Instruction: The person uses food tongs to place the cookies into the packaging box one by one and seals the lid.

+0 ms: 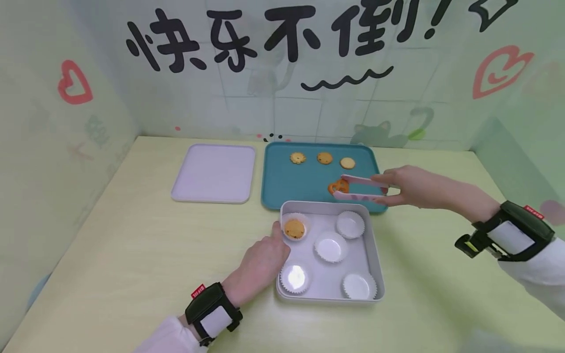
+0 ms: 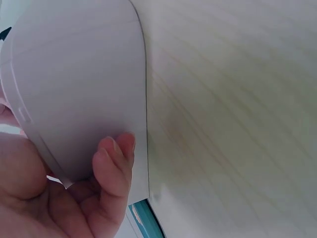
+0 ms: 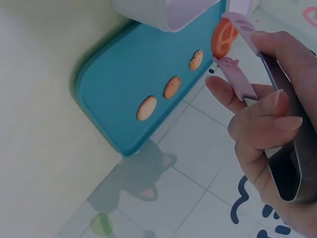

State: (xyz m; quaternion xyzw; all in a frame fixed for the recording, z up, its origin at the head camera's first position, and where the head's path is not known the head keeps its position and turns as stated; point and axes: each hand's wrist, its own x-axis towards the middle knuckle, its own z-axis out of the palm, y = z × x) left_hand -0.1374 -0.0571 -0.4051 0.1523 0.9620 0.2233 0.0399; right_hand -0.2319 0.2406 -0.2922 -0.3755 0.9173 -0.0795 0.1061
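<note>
My right hand (image 1: 408, 187) holds metal tongs (image 3: 285, 124) with pink tips. Between those tips is an orange-brown pretzel (image 1: 339, 187), which in the head view overlaps the front part of the teal tray (image 1: 287, 189). My left hand (image 1: 264, 260) grips the left wall of a pale box (image 1: 378, 260), with fingers (image 2: 114, 168) bent against its outside. Inside the box stand several white paper cups (image 1: 331, 247). The back-left cup contains a round cookie (image 1: 294, 229); the others show bare white insides.
Along the back of the teal tray lie a flower-shaped cookie (image 1: 297, 158), a brown round cookie (image 1: 324, 158) and a paler round one (image 1: 347, 163). To the left is a flat lilac tray (image 1: 214, 174). Printed walls (image 1: 247, 117) border the table behind and at both sides.
</note>
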